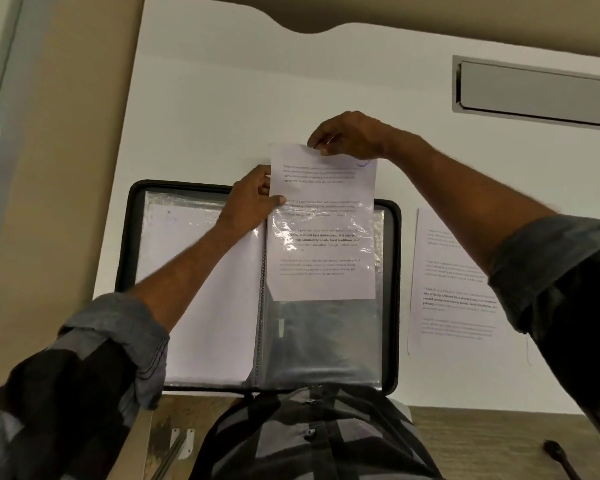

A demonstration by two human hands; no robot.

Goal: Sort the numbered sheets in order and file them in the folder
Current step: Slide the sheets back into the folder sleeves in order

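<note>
A black display folder (392, 258) lies open on the white table, its clear sleeves spread to both sides. A printed sheet (323, 188) with a blue handwritten mark at its top right corner sits partway inside the right-hand sleeve (326, 341), its upper part sticking out past the folder's far edge. My right hand (350, 135) pinches the sheet's top edge. My left hand (253, 202) holds the sleeve's opening at the sheet's left edge. The left-hand sleeve (201, 306) holds a white sheet.
Another printed sheet (454, 282) lies flat on the table (222, 98) just right of the folder. A grey recessed cable slot (537, 91) sits at the table's far right. A dark object (558, 455) lies on the wooden floor at lower right.
</note>
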